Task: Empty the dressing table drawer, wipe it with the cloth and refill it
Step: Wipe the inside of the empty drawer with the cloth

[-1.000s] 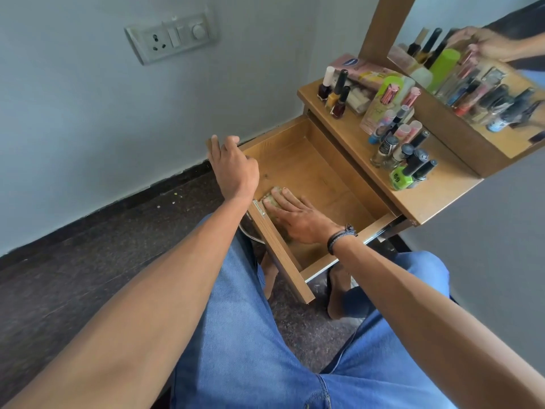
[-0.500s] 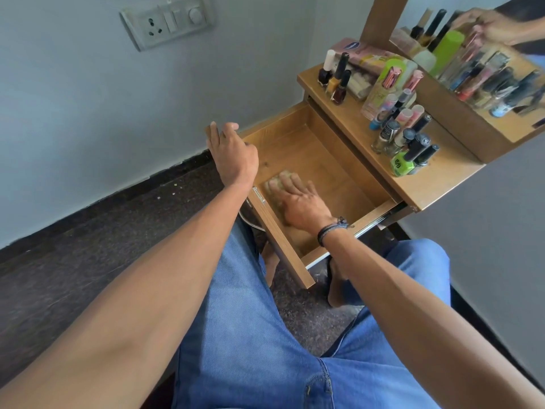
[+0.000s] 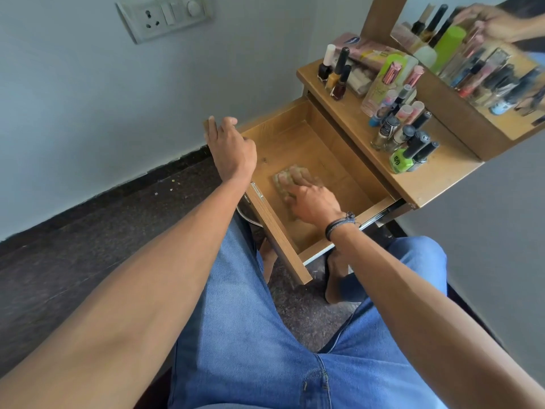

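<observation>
R hand (image 3: 312, 199), fingers flat, presses small beige cloth (image 3: 290, 177) onto floor of pulled-out brown wooden drawer (image 3: 333, 160) to wipe; L hand (image 3: 233, 149), fingers loose, rests on its rim, prob. steadying it.

Matt wood-grain drawer (image 3: 312, 137), nubbly tan cloth (image 3: 290, 177), glossy glass bottles (image 3: 401, 134)

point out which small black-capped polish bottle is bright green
The squat green bottle at the cluster's near end; its black-capped neighbours are silver or dark.
</observation>
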Available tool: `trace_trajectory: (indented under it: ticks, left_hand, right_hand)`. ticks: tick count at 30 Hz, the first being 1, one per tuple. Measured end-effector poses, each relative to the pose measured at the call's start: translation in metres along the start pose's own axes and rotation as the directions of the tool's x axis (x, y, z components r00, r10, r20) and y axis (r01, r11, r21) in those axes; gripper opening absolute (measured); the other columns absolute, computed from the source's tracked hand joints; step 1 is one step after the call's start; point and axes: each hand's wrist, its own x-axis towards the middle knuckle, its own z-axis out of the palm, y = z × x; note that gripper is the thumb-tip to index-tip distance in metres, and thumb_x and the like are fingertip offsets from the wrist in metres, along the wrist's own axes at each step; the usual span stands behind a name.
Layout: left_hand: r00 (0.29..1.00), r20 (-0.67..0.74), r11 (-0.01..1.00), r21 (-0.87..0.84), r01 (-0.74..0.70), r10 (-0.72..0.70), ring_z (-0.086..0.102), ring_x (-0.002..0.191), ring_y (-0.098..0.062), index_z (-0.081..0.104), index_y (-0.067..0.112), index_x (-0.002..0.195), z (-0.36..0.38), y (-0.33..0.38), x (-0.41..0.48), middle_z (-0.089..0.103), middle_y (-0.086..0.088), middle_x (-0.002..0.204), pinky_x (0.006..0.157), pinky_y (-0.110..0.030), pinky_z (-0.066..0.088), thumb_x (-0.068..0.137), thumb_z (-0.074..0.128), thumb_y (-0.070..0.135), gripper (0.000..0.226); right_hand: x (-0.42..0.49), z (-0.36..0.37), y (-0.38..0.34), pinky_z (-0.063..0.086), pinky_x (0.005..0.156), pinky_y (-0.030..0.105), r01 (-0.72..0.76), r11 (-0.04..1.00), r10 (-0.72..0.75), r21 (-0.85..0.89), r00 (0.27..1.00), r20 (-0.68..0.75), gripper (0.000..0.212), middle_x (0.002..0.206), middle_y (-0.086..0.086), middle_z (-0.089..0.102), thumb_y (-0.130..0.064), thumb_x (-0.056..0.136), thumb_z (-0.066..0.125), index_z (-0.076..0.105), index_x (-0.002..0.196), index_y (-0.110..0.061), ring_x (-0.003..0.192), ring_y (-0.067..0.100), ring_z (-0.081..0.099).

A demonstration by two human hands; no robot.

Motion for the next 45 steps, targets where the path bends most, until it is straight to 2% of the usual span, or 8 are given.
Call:
trace_trajectory:
  ticks: [7,13,22,26,33,36,40,45]
  left_hand:
    - [1.0,0.008,1.0,-0.006,0.004,-0.004,0.017,0.154,-0.026,0.054,0.01,0.124,-0.002,0.002,-0.003,0.051,-0.014,0.147,0.125,-0.046,0.018,0.088,0.04,-0.01,0.043]
    - [1.0,0.004,1.0,-0.024,0.006,-0.006,0.021,0.153,-0.027,0.055,0.009,0.122,-0.002,0.001,-0.002,0.053,-0.014,0.144,0.123,-0.046,0.023,0.087,0.04,-0.011,0.043]
    - [1.0,0.019,1.0,-0.023,0.009,-0.009,0.018,0.154,-0.027,0.056,0.009,0.123,-0.003,0.0,-0.002,0.048,-0.014,0.15,0.123,-0.047,0.023,0.089,0.04,-0.01,0.042]
    - [1.0,0.024,1.0,-0.024,0.01,-0.01,0.017,0.154,-0.026,0.056,0.01,0.123,0.0,0.0,-0.001,0.047,-0.014,0.151,0.122,-0.047,0.026,0.089,0.041,-0.01,0.042]
    - [0.999,0.015,0.999,-0.028,0.038,-0.038,0.016,0.155,-0.025,0.056,0.013,0.12,0.004,-0.003,0.002,0.042,-0.011,0.155,0.122,-0.044,0.03,0.089,0.043,-0.01,0.041]
    - [0.999,0.015,0.999,-0.025,0.044,-0.044,0.014,0.155,-0.025,0.056,0.013,0.121,0.005,-0.004,0.001,0.038,-0.012,0.158,0.122,-0.043,0.03,0.089,0.043,-0.011,0.042]
    - [0.999,0.017,0.999,-0.011,0.04,-0.04,0.017,0.154,-0.025,0.056,0.014,0.122,0.007,-0.005,0.003,0.044,-0.009,0.153,0.121,-0.043,0.031,0.089,0.044,-0.009,0.042]
    - [0.999,0.017,0.999,-0.001,0.032,-0.032,0.016,0.155,-0.025,0.056,0.012,0.122,0.004,-0.003,0.003,0.043,-0.012,0.155,0.124,-0.044,0.024,0.09,0.044,-0.008,0.04]
  right_hand:
    - [-0.025,-0.004,-0.017,0.004,0.125,0.038,0.129,0.991,-0.125,-0.025,0.986,0.108,0.067,0.17,-0.007,0.0,-0.01,0.102,0.042,0.024,0.159,-0.042,0.157,0.019,0.003]
    - [-0.02,-0.023,0.01,0.023,0.122,0.038,-0.04,0.994,0.045,-0.106,0.998,0.046,0.059,0.149,0.005,0.054,-0.009,0.102,0.041,0.039,0.153,-0.04,0.131,0.023,0.056]
    - [-0.028,0.009,-0.003,0.001,0.126,0.053,0.191,0.96,-0.161,-0.203,0.975,0.154,0.072,0.17,-0.003,-0.011,-0.023,0.102,0.044,0.007,0.162,-0.038,0.157,0.022,-0.004]
    - [-0.014,-0.02,0.025,-0.002,0.127,0.05,0.054,0.977,-0.019,-0.204,0.985,0.172,0.063,0.17,-0.001,-0.001,-0.025,0.108,0.034,0.003,0.162,-0.038,0.156,0.022,0.013]
    - [0.016,-0.031,0.06,0.0,0.126,0.042,-0.135,0.979,0.158,-0.151,0.976,0.152,0.061,0.168,0.002,-0.021,-0.025,0.109,0.019,-0.01,0.162,-0.03,0.156,0.023,-0.012]
    - [0.005,-0.021,0.043,0.005,0.126,0.041,-0.222,0.967,0.233,-0.125,0.969,0.084,0.065,0.17,0.005,-0.012,-0.017,0.105,0.025,-0.004,0.162,-0.027,0.157,0.026,-0.004]
    - [-0.028,-0.007,0.005,0.046,0.099,0.032,-0.191,0.978,0.191,-0.088,0.982,-0.002,0.033,0.133,0.014,0.064,-0.016,0.104,0.043,0.062,0.13,-0.013,0.118,0.027,0.062]
    - [-0.053,-0.001,-0.022,0.051,0.076,0.027,-0.046,0.998,0.047,-0.044,0.998,0.031,0.046,0.135,0.006,0.059,-0.013,0.099,0.052,0.053,0.143,-0.028,0.092,0.018,0.063]
